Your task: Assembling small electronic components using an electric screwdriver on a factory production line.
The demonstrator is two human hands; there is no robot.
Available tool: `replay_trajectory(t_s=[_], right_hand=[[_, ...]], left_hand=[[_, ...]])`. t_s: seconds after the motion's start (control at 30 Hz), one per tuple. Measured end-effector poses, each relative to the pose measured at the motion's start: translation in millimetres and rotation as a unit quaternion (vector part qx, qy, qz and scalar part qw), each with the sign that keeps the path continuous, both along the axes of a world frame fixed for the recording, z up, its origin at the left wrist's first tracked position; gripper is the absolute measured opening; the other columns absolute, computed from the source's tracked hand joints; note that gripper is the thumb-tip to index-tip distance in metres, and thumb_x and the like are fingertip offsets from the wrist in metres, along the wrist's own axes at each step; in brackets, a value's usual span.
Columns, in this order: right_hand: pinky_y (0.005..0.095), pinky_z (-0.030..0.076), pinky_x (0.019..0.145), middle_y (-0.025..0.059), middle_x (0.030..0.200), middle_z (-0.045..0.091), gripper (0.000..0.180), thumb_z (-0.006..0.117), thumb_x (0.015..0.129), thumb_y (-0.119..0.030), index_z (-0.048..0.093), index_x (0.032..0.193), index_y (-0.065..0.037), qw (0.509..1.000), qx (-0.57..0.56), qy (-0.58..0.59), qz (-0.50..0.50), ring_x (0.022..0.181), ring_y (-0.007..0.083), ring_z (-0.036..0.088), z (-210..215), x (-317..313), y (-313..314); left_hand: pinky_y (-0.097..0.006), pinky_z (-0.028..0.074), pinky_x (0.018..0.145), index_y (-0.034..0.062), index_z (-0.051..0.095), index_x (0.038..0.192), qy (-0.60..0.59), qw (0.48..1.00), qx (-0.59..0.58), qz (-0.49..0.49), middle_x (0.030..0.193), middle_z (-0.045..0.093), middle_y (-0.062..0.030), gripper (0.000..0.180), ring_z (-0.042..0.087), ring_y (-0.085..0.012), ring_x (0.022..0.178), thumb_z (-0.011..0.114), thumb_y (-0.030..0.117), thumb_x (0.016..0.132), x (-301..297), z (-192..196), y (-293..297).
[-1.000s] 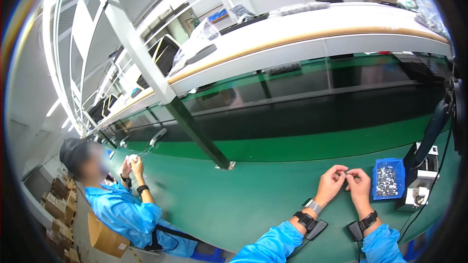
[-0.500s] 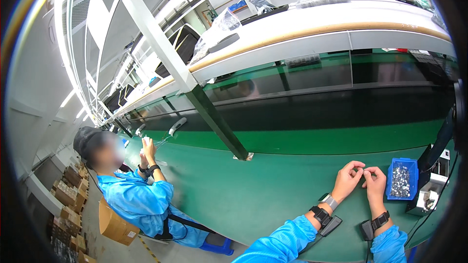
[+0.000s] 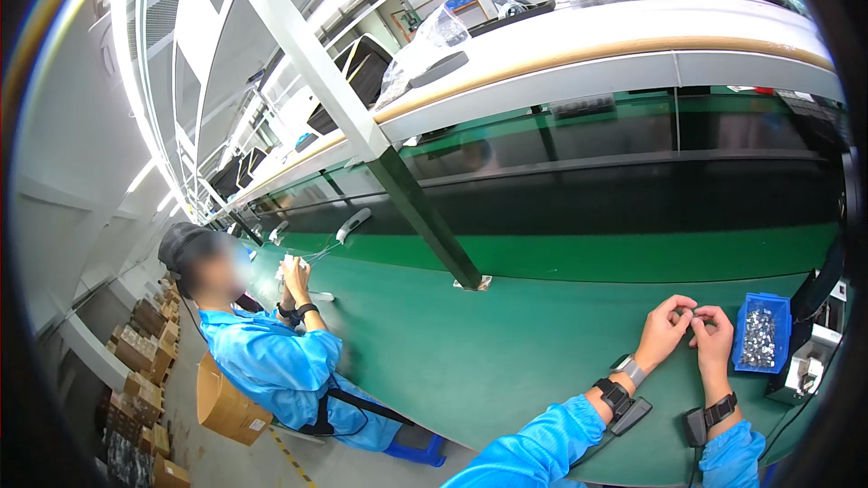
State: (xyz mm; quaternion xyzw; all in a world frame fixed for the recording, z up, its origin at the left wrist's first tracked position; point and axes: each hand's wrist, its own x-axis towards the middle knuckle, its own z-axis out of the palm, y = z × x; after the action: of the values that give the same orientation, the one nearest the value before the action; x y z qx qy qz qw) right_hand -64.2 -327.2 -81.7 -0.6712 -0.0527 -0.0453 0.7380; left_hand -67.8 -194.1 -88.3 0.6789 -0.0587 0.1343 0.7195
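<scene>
My left hand (image 3: pixel 667 333) and my right hand (image 3: pixel 712 334) meet over the green tabletop (image 3: pixel 542 361) at the right. On each, thumb and forefinger are pinched, and the fingertips come together around something small and dark that I cannot make out. Just right of my right hand stands a blue plastic bin (image 3: pixel 742 361) holding many small metal parts (image 3: pixel 760 336). Black straps with small dark boxes sit on both my wrists, below blue sleeves.
A silver metal fixture (image 3: pixel 803 366) with a cable stands right of the bin. A dark post (image 3: pixel 425 217) rises from the table ahead. At the left a co-worker (image 3: pixel 262 352) in blue handles a white object. A white shelf (image 3: pixel 579 32) runs above.
The whole view has shifted slightly, so things sit farther right. My hands stay pinched together beside the bin. The co-worker's hands are a little lower.
</scene>
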Motion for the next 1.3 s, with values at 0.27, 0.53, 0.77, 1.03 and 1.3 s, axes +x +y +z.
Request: replay_trajectory(t_s=[0.27, 0.53, 0.77, 1.03, 1.3], right_hand=[[0.0200, 0.040, 0.044, 0.0022, 0.085, 0.060, 0.005, 0.064, 0.087, 0.004, 0.062, 0.091, 0.002, 0.999, -0.039, -0.012, -0.011, 0.054, 0.0054, 0.053, -8.4, 2.6, -8.5], [0.0194, 0.038, 0.044, 0.0008, 0.079, 0.063, 0.004, 0.062, 0.091, -0.005, 0.063, 0.094, -0.001, 0.997, -0.069, -0.029, -0.011, 0.052, 0.0042, 0.051, -31.9, 15.8, -13.2], [0.0199, 0.033, 0.043, -0.0011, 0.069, 0.056, 0.005, 0.060, 0.095, -0.007, 0.062, 0.094, -0.002, 0.994, -0.101, -0.037, 0.001, 0.048, 0.0030, 0.044, -42.4, 23.8, -10.1], [0.0174, 0.031, 0.043, -0.0017, 0.083, 0.059, 0.005, 0.058, 0.095, -0.005, 0.059, 0.100, -0.005, 0.998, -0.055, -0.031, 0.029, 0.052, 0.0010, 0.044, -60.4, 33.4, -21.3], [0.0183, 0.032, 0.044, -0.0008, 0.082, 0.060, 0.005, 0.059, 0.095, -0.004, 0.060, 0.098, -0.002, 0.994, -0.093, -0.046, 0.014, 0.052, 0.0021, 0.044, -49.2, 25.0, -12.6]], left_hand=[[-0.018, 0.042, 0.060, 0.0018, 0.062, 0.108, 0.019, 0.999, -0.001, -0.036, 0.083, 0.058, 0.0034, 0.016, 0.049, -0.0008, 0.064, 0.061, 0.004, 0.092, -1.9, 5.5, -2.6], [-0.020, 0.037, 0.052, 0.0011, 0.063, 0.100, -0.024, 0.999, 0.026, 0.013, 0.084, 0.059, 0.0011, 0.012, 0.045, -0.0014, 0.057, 0.062, 0.004, 0.089, -2.5, 4.4, -4.7], [-0.023, 0.036, 0.050, 0.0009, 0.061, 0.095, -0.050, 0.997, 0.033, 0.042, 0.082, 0.057, -0.0008, 0.010, 0.042, -0.0042, 0.054, 0.061, 0.001, 0.085, -0.7, 2.1, 2.4], [-0.024, 0.035, 0.050, 0.0020, 0.061, 0.094, -0.045, 0.997, 0.040, 0.040, 0.073, 0.055, 0.0002, 0.008, 0.041, -0.0044, 0.054, 0.059, 0.000, 0.086, -2.4, 6.9, -2.3], [-0.024, 0.034, 0.050, 0.0027, 0.061, 0.093, -0.025, 0.997, 0.053, 0.046, 0.067, 0.052, 0.0017, 0.006, 0.040, -0.0028, 0.054, 0.058, 0.001, 0.088, -2.4, 8.3, 2.7]])
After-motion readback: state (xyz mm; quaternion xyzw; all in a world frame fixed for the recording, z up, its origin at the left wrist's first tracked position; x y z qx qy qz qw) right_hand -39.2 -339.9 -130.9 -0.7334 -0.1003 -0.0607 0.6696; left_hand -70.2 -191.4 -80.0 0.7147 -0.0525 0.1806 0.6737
